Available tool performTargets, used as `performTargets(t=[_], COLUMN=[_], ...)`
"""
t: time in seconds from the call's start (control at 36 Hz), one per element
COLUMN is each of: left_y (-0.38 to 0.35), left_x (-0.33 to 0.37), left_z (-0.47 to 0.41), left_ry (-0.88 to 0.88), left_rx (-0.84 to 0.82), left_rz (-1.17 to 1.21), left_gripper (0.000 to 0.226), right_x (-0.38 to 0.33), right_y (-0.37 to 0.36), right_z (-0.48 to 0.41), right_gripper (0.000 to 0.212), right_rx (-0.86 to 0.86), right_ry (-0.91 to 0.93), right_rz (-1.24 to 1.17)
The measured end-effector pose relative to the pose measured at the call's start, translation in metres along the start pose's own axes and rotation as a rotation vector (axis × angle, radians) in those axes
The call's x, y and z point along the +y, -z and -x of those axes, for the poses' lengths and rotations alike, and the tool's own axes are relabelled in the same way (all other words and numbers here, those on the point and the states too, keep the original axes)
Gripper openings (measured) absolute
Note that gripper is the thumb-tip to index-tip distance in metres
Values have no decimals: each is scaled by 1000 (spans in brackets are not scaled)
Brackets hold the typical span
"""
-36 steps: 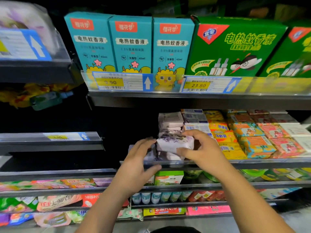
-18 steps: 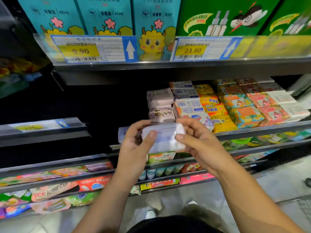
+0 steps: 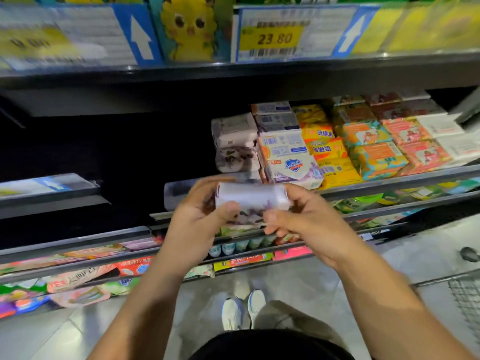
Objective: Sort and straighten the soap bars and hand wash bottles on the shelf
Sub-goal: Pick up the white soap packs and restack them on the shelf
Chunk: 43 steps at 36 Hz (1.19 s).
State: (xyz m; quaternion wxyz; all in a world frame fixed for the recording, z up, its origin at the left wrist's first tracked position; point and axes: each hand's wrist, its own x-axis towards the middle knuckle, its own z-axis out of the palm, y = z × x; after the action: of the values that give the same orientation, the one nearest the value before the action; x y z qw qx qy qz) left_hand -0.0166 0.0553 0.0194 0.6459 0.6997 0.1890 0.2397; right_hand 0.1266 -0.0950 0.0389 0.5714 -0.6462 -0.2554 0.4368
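Centre frame, sorting: left hand [image 3: 197, 219] and right hand [image 3: 306, 222] pinch one soap bar [image 3: 252, 196]; next, probably square it onto its stack [image 3: 233, 141].

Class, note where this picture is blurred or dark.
Head view: the price tags are motion-smeared; the soap bar between the left hand and right hand is soft; the shelf is in deep shadow at left.
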Motion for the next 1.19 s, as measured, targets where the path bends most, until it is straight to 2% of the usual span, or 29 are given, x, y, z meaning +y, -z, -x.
performTargets(t=[0.08, 0.14, 0.19, 0.25, 0.33, 0.39, 0.42, 0.47, 0.5, 0.53, 0.61, 0.75, 0.86, 0.94, 1.0, 1.06, 1.11, 1.14, 1.19], left_y=[-17, -24, -25, -23, -20, -19, -17, -14, -14, -16, -26, -45, -51, -55, -54, -50, -44, -43, -43], left_x=[9, 12, 13, 12, 18, 25, 28, 31, 30, 30, 30, 35, 45, 42, 38, 31, 31, 31, 31], left_z=[-2, -6, -8, -12, -16, -22, -25, -31, -32, -33, -32, -33, -32, -29, -26, -23, -23, -25, -29], left_ry=[91, 60, 56, 100, 136, 101, 78, 61, 38, 12, -8, -10, -9, 42, 63, 99, 112, 94, 63], left_rx=[79, 76, 32, -70, -230, -217, -174, -114, -105, -94, -18, 130, 158, 231, 215, 93, -18, -44, -30], left_rz=[110, 50, -14, 40, 69, -39, -96, -110, -78, -18, 131, 191, 140, 166, 224, 328, 423, 405, 232], left_gripper=[27, 29, 36, 47, 71, 66, 63, 59, 55, 53, 49, 43, 35, 29, 28, 48, 77, 80, 70], right_x=[-3, -3, -6, -10, -22, -24, -25, -25, -25, -26, -30, -43, -44, -43, -43, -42, -47, -50, -52], right_y=[2, 5, 9, 13, 22, 29, 32, 39, 42, 44, 47, 44, 42, 41, 42, 44, 49, 52, 55], right_z=[-4, -8, -12, -14, -13, -12, -11, -11, -10, -10, -13, -17, -24, -26, -24, -23, -23, -24, -25], right_gripper=[31, 31, 32, 34, 12, 11, 21, 56, 67, 68, 44, 9, 41, 18, 40, 45, 36, 30, 24], right_rx=[14, 40, 89, 121, 110, 52, -9, -176, -221, -232, -150, -28, 25, -16, -48, -67, -43, -28, -61], right_ry=[-9, 17, 50, 71, 36, -16, -25, -22, -13, 5, 18, 62, 125, 160, 142, 143, 148, 137, 69], right_rz=[-61, -110, -126, -169, -239, -338, -395, -489, -490, -448, -276, -238, -97, -139, -151, -169, -216, -245, -353])
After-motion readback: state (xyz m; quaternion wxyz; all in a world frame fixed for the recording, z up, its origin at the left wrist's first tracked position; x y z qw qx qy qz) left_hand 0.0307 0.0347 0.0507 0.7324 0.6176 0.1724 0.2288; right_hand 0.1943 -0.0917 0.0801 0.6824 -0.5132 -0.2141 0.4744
